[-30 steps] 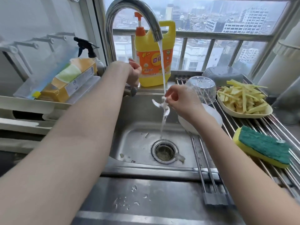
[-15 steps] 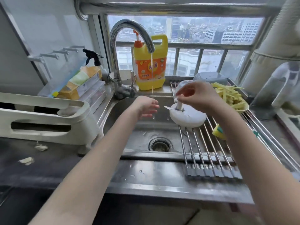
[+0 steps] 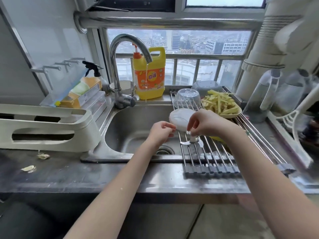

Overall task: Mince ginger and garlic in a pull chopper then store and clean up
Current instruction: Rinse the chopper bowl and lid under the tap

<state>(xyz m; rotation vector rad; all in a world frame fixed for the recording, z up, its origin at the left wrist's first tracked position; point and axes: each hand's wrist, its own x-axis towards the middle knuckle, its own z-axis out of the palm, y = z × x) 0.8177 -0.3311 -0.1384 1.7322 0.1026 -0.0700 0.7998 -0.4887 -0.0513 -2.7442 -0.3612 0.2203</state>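
Blade spindle [image 3: 193, 139] stands upright on drying rack [image 3: 209, 153], directly beneath right hand [image 3: 205, 123], which pinches its top. Left hand [image 3: 159, 131], loosely curled and holding nothing, hovers just left over sink [image 3: 131, 128].

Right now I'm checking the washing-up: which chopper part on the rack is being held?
The blade spindle, pinched by the right hand; the white lid and upturned clear bowl lie untouched.

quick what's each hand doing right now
Left hand: fingers loosely curled, holding nothing visible.
Right hand: pinching the white plastic chopper blade spindle over the rack.
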